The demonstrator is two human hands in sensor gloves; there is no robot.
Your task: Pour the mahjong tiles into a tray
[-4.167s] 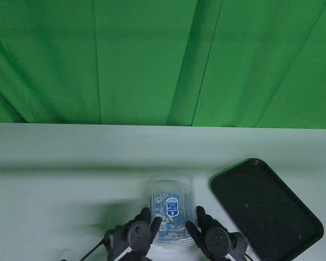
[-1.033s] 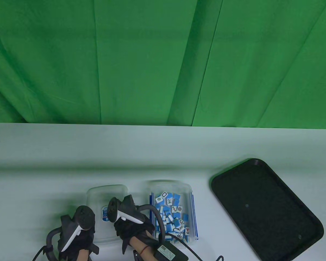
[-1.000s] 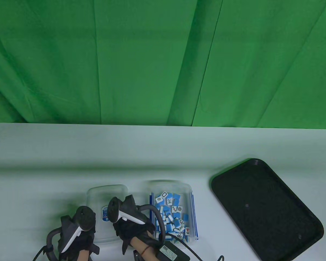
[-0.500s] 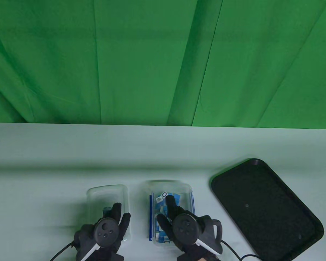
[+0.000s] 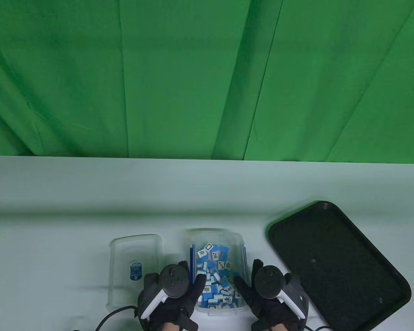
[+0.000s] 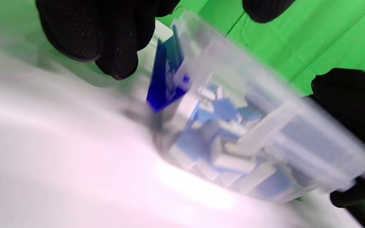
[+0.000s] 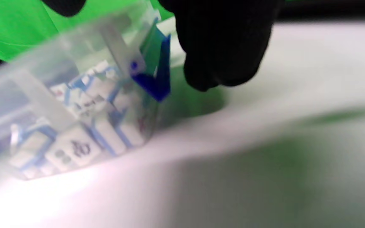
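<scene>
Nothing can be read as words or numbers. A small blue label [image 5: 135, 271] sits on the clear lid [image 5: 134, 272] at 9 o'clock of the box [image 5: 216, 272], its print too small to make out. The mahjong tiles [image 5: 215, 272] show face marks, blurred beyond naming.

A clear plastic box [image 5: 216, 272] sits open on the table at about 6 o'clock, holding a loose heap of blue-backed, white-faced mahjong tiles [image 5: 216, 276], some face up. Blue clip latches run along its long sides. At roughly 4 o'clock lies a black rectangular tray [image 5: 334, 262] with rounded corners, angled, apart from the box.
</scene>
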